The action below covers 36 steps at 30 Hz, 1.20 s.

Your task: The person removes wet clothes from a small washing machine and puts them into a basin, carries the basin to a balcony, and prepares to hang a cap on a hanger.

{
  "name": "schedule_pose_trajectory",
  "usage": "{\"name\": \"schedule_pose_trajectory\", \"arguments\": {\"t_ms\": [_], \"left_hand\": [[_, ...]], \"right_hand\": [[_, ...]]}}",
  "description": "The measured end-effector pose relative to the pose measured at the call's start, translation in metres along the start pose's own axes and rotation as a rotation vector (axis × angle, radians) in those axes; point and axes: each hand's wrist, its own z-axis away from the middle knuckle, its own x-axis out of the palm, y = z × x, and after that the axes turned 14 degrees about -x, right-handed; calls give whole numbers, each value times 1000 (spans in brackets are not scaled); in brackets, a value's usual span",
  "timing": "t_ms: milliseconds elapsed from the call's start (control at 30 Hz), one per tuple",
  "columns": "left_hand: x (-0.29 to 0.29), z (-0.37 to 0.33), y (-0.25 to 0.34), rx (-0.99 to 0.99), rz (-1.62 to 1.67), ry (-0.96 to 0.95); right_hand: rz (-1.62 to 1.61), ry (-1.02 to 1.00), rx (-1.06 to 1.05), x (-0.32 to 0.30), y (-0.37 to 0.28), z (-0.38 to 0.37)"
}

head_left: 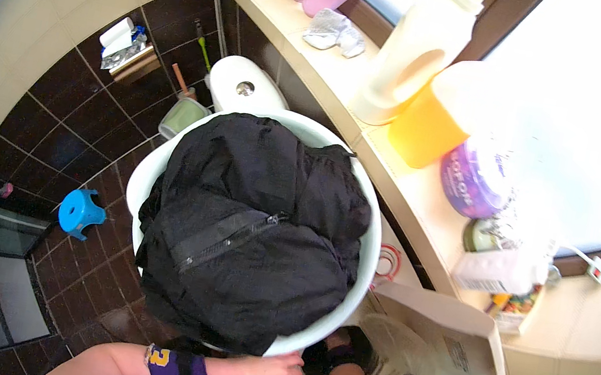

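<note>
- Inside the pale tub (367, 278) we see a bulky heap of black fabric (262, 181), filling it to the rim, with a dark zip (227, 243) slanting across the top; its folds overlap, so we cannot count the pieces.
- At the tub's near rim we have our left hand (273, 372), fingers curled toward the edge; whether they are clamped on the rim or only touch it, we cannot tell.
- Just beside the tub's near right edge, our right hand (339, 342) reaches into a dark round opening (317, 360), apart from the left; its fingers are lost in shadow, and we cannot tell whether they hold anything.
- Right of the tub, along the ledge (414, 198), we find a cream jug (418, 56), an orange container (431, 122) and a purple jar (472, 180); their contents are hidden from us, and window glare washes out some edges.
- Beyond the tub we see a white cistern (242, 82), its lower part covered by the rim.
- Left of the tub, well apart, we see a blue stool (80, 211).
</note>
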Motion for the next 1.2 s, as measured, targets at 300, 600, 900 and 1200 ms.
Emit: {"name": "schedule_pose_trajectory", "arguments": {"t_ms": [300,600,900,1200], "left_hand": [[-47,35,46,79,-294,-93],[-92,60,78,209,-210,-127],[-161,101,141,259,-104,264],[-222,135,176,88,-60,401]], "right_hand": [[621,345,23,-122,-44,126],[315,287,205,-224,-118,250],[178,461,-65,-378,-269,433],[-73,461,-466,-445,-352,454]]}}
